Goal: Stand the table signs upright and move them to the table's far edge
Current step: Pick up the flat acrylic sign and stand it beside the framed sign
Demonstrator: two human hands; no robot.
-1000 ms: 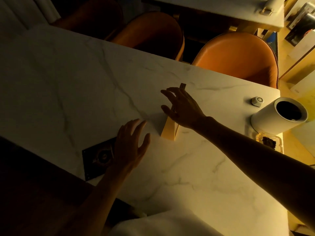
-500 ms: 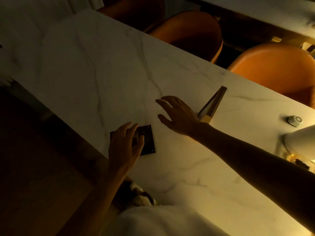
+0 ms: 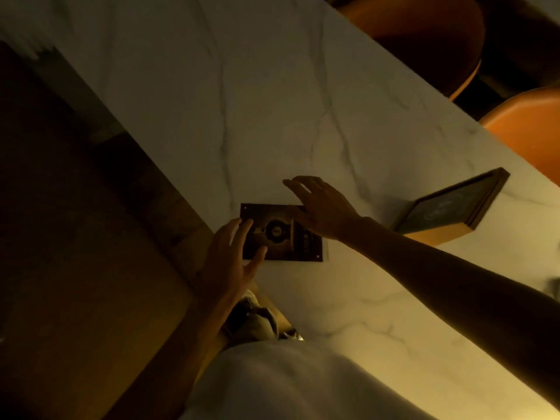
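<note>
A dark table sign (image 3: pixel 280 237) lies flat on the white marble table (image 3: pixel 272 116), close to the near edge. My left hand (image 3: pixel 231 262) hovers over its left end, fingers spread, holding nothing. My right hand (image 3: pixel 321 210) reaches over its upper right corner with fingers apart; I cannot tell whether it touches. A second sign (image 3: pixel 451 207), a dark panel on a yellowish wooden base, stands tilted on the table to the right, apart from both hands.
Two orange chairs (image 3: pixel 424 31) (image 3: pixel 527 128) stand along the table's far side. The wooden floor (image 3: pixel 75 268) lies left of the table's near edge. My light-coloured clothing (image 3: pixel 272 383) fills the bottom centre. The light is dim.
My right hand let go of the standing sign and moved left to the flat sign. My left hand stayed at the flat sign. The camera turned left, so the white cylinder left the view.
</note>
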